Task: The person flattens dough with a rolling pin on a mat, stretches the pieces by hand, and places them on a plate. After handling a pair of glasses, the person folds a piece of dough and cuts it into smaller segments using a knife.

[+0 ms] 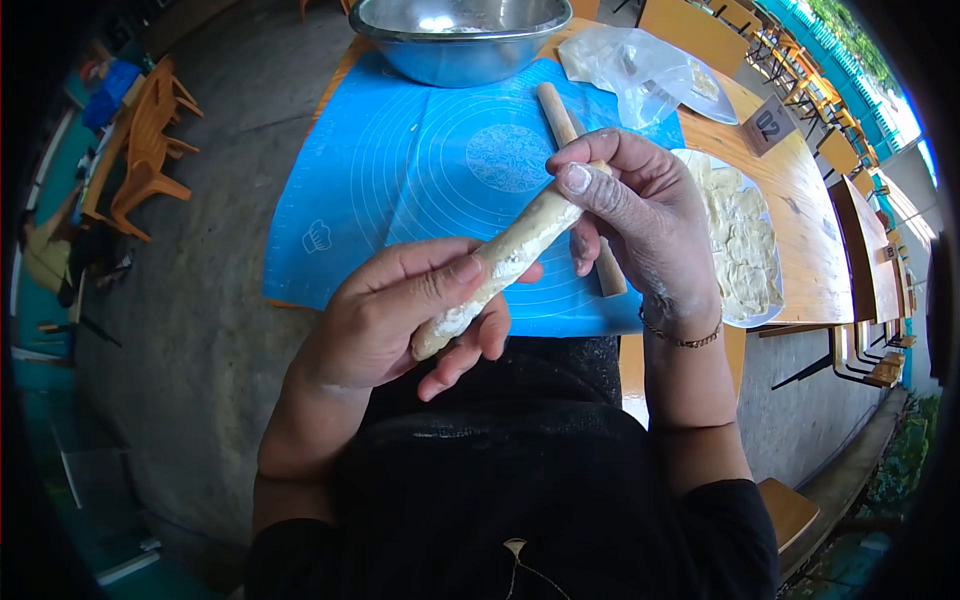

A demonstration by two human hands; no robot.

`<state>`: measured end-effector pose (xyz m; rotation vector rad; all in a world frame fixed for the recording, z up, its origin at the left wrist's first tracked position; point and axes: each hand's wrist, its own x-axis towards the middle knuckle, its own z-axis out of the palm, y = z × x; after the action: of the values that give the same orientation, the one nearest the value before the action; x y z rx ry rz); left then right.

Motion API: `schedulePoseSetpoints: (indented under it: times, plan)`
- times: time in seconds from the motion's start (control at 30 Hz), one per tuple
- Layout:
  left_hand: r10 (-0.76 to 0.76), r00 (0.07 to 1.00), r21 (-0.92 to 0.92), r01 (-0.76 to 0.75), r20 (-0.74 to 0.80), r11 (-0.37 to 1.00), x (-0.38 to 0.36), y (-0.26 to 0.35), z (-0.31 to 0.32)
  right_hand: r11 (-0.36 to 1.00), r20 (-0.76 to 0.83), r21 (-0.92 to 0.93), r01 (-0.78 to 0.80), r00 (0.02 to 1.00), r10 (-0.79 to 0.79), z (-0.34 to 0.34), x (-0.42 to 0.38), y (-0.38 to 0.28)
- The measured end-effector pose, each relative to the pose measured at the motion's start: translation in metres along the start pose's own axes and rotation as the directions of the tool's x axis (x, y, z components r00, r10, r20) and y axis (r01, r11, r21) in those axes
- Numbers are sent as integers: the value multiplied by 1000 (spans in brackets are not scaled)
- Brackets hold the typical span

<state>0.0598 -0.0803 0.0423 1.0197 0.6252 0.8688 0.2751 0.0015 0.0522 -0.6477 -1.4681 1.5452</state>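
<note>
A floured rope of dough [515,245] is held slantwise above the front of a blue pastry mat [400,160]. Its lower left part lies in my left hand [400,310], thumb on top and fingers underneath. At the upper right end, my right hand [640,200] pinches it between thumb and fingers; flour whitens the thumb. Behind my right hand a wooden rolling pin [558,115] rests on the mat, its middle hidden by the hand. Beside my right wrist, flat pieces of dough [740,235] cover a plate [776,308].
A large metal bowl [460,50] stands at the mat's back edge. Right of it are a clear plastic bag [630,70] and a white plate [715,105]. A sign marked 02 [768,125] stands on the wooden table [810,220]. Orange chairs [148,150] stand at the left.
</note>
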Motion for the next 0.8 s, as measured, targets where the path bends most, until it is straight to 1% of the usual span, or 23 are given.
schedulePoseSetpoints:
  times: [0.07,0.1,0.17,0.3,0.37,0.5,0.57,0.6,0.67,0.7,0.77,0.8]
  plan:
    - [-49,995,-144,62,91,988,1,0,-6,998,2,50,-32,1000,32,0,1,2]
    - [-49,995,-146,62,88,987,1,-2,-8,998,4,51,-35,999,34,0,1,2]
    - [-50,990,-292,86,129,953,1,-6,-12,993,-6,103,-56,998,57,2,2,4]
    - [-41,988,-274,80,147,958,1,-6,-12,987,2,144,-72,997,72,7,3,6]
    - [-85,988,-236,114,131,965,1,-4,-10,980,3,177,-88,996,89,8,3,8]
    - [-118,985,-203,141,122,969,1,-6,-12,976,22,192,-105,994,102,9,1,7]
    - [-14,986,-74,26,164,997,3,-10,-14,963,36,237,-127,992,121,11,-2,5]
    - [-15,986,-74,28,165,997,4,-13,-12,963,35,238,-127,992,122,12,-3,4]
    - [146,988,153,-152,48,977,9,-19,-4,965,36,220,-144,990,139,14,-4,4]
    - [145,988,152,-151,47,977,10,-18,-3,965,35,221,-145,989,140,15,-4,5]
    - [166,986,357,-162,20,920,12,-16,0,973,27,164,-162,987,160,19,-3,6]
    - [162,987,269,-161,19,950,13,-17,0,976,-4,144,-165,986,167,21,-3,7]
